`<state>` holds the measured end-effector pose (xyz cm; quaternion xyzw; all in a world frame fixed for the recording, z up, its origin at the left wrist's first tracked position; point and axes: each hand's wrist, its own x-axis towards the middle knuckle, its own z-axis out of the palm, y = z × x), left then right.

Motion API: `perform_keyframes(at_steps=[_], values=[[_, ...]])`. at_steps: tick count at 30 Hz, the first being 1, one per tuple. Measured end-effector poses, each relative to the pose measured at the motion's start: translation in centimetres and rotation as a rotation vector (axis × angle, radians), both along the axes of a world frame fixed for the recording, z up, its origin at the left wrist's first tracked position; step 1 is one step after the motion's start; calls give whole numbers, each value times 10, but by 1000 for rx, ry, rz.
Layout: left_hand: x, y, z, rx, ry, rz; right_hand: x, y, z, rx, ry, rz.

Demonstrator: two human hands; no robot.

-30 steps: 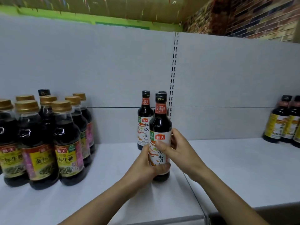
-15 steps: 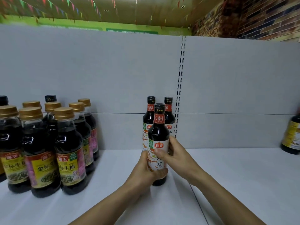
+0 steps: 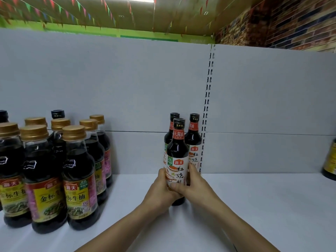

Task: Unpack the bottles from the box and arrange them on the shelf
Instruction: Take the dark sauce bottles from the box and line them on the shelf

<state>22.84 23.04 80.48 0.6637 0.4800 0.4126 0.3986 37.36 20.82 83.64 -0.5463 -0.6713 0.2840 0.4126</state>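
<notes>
Soy sauce bottle: upright on white shelf. Left hand and right hand both wrapped round its lower label. Two matching bottles just behind, twelve o'clock. Gold-capped bottles grouped at nine o'clock.

The white flat shelf bears gold-capped dark sauce bottles at nine o'clock, slim black-capped bottles at its centre, and a yellow-labelled dark bottle at three.

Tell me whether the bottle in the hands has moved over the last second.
Yes. The held bottle has gone deeper on the shelf, closer to the two bottles behind it.
</notes>
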Motion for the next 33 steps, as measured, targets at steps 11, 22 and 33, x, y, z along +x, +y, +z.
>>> perform_keyframes(at_steps=[11, 22, 33], values=[[-4, -4, -1, 62, 35, 34, -2, 5, -20, 52, 30, -26], [-10, 3, -4, 135, 103, 33, -3, 12, -27, 76, 17, -34], [-12, 9, -11, 191, 134, 32, -3, 14, -29, 95, -1, -39]])
